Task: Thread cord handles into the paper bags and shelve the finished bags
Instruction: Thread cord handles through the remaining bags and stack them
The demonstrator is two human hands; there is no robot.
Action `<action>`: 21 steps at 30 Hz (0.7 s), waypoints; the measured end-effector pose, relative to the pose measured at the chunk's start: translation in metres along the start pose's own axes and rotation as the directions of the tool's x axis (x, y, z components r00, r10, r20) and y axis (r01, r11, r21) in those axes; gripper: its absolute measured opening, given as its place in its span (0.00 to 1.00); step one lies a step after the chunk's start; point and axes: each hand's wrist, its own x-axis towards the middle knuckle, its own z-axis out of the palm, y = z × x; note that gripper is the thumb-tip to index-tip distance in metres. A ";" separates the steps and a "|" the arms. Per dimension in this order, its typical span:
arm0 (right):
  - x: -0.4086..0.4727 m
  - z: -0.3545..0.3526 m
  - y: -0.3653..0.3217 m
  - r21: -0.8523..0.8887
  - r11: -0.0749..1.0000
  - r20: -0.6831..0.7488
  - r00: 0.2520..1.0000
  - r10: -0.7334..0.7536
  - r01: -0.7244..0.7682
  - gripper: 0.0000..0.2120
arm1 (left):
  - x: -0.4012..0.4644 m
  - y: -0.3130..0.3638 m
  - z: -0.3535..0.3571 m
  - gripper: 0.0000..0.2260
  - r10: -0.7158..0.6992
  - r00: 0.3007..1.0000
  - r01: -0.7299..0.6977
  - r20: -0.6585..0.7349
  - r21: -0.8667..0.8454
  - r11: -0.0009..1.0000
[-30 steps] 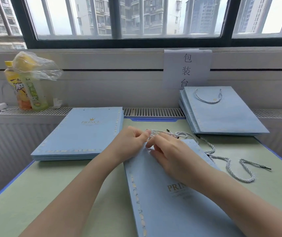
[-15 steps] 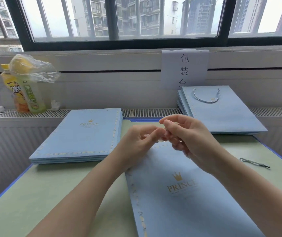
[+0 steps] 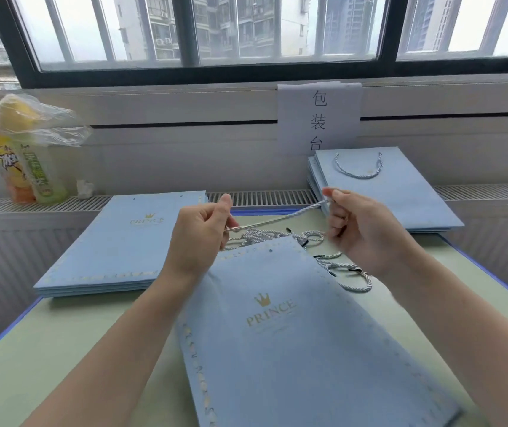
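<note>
The step in hand looks like readying one cord [image 3: 280, 219] for threading: it is stretched between both hands above the top edge of the flat blue bag [image 3: 292, 328] lying on the counter [image 3: 62, 349]. The left hand [image 3: 199, 234] is closed, pinching one end; the right hand [image 3: 359, 229] is curled shut around the other, raised slightly higher. Both forearms reach forward over the bag. Next, a cord tip probably needs guiding into the punched hole [image 3: 270, 250] near the bag's top edge. Spare cords [image 3: 339, 266] lie tangled just beyond that edge; unthreaded bags [image 3: 123, 241] sit left of it, finished bags [image 3: 394, 192] behind-right.
</note>
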 end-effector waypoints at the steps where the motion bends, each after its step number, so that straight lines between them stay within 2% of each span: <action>1: 0.002 -0.004 -0.003 0.150 0.987 -0.012 0.999 0.052 -0.050 0.08 | 0.002 -0.002 -0.003 0.22 -0.043 0.998 0.039 0.045 0.081 0.996; 3: 0.004 -0.008 -0.006 0.342 0.936 -0.026 0.995 0.101 -0.086 0.09 | 0.003 -0.005 -0.006 0.18 -0.142 0.971 0.080 0.191 0.300 0.951; 5: 0.004 -0.007 -0.004 0.426 0.903 -0.051 0.995 0.085 -0.055 0.11 | 0.001 -0.012 -0.004 0.13 -0.208 0.937 0.051 0.279 0.482 0.875; 7: 0.004 -0.003 -0.001 0.427 0.904 -0.060 0.998 0.030 -0.002 0.10 | -0.003 -0.016 0.001 0.09 -0.223 0.933 0.005 0.282 0.610 0.792; 10: 0.002 0.000 0.002 0.369 0.926 -0.012 0.997 -0.077 0.076 0.11 | -0.009 -0.012 0.005 0.10 -0.197 0.941 -0.052 0.275 0.693 0.719; 15: -0.002 0.004 0.005 0.181 0.971 0.034 0.985 -0.166 0.158 0.09 | -0.011 -0.013 0.009 0.24 -0.135 0.925 -0.184 0.355 0.730 0.659; 19: -0.003 0.005 0.011 -0.132 0.977 0.042 0.986 -0.162 0.166 0.11 | -0.010 -0.014 0.008 0.21 -0.104 0.940 -0.201 0.326 0.774 0.600; 21: -0.004 0.007 0.016 -0.343 0.923 0.082 0.984 -0.158 0.176 0.13 | -0.009 -0.013 0.007 0.19 -0.116 0.948 -0.163 0.296 0.767 0.621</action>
